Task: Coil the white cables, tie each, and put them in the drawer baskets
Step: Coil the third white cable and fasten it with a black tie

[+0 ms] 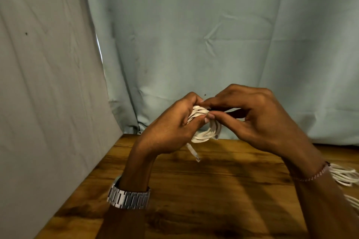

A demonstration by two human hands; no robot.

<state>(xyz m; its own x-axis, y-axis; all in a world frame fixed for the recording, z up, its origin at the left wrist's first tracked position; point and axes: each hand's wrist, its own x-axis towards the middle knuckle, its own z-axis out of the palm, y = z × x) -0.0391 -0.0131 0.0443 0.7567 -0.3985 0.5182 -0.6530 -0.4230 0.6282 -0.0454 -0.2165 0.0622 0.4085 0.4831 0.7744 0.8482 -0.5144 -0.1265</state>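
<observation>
A coiled white cable [206, 132] is held in the air above the wooden table [213, 190]. My left hand [171, 130] grips the coil from the left, thumb across its loops. My right hand [256, 114] pinches a thin dark tie [227, 111] at the top of the coil with thumb and forefinger. One cable end with a plug [194, 153] hangs down below my left hand. The far side of the coil is hidden by my fingers. No drawer or basket is in view.
More white cables [343, 178] lie at the table's right edge, partly behind my right wrist. Pale cloth sheets [194, 35] hang behind the table and along its left side. I wear a metal watch [129, 198] on the left wrist.
</observation>
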